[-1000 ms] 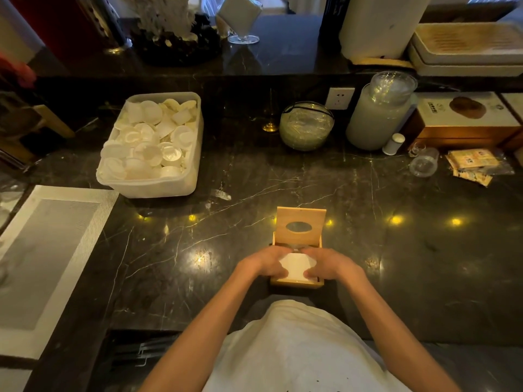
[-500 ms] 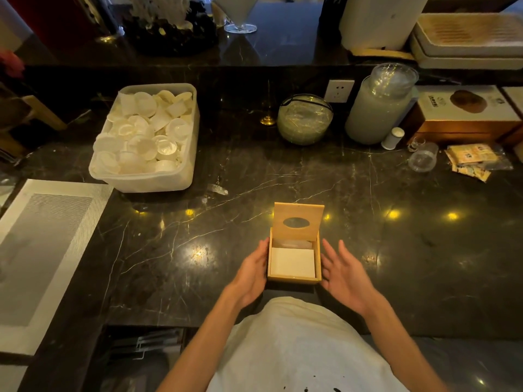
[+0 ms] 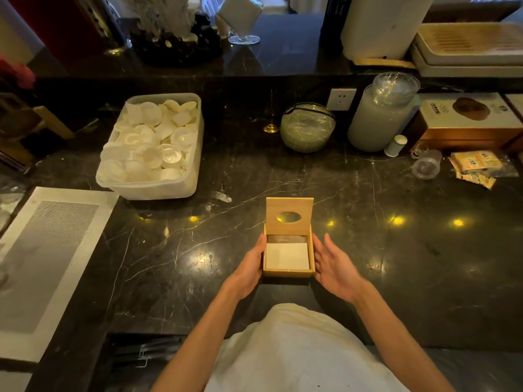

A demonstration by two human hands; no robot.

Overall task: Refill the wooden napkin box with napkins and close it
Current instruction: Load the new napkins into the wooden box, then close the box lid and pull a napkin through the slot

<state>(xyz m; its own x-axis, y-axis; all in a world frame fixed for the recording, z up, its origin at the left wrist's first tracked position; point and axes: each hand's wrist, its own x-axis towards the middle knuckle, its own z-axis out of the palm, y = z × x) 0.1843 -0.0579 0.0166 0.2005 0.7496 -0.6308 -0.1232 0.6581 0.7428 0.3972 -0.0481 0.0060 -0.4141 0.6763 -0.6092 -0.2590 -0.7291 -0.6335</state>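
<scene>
The small wooden napkin box (image 3: 288,272) stands on the dark marble counter just in front of me. Its hinged lid (image 3: 289,208), with an oval hole, stands upright at the far side. A flat white stack of napkins (image 3: 287,256) lies inside the box. My left hand (image 3: 249,268) rests flat against the box's left wall, fingers straight. My right hand (image 3: 332,264) is spread beside the right wall, palm facing the box, a small gap from it. Neither hand holds anything.
A white plastic tub (image 3: 152,188) of small white cups sits at the back left. A glass bowl (image 3: 307,127), a tall lidded jar (image 3: 379,114), a cardboard box (image 3: 467,120) and sachets (image 3: 478,166) line the back right. A grey placemat (image 3: 42,258) lies at the left.
Both hands lifted off the napkins, where they were pressing inside the box, and moved out to the box's sides. The view has shifted slightly.
</scene>
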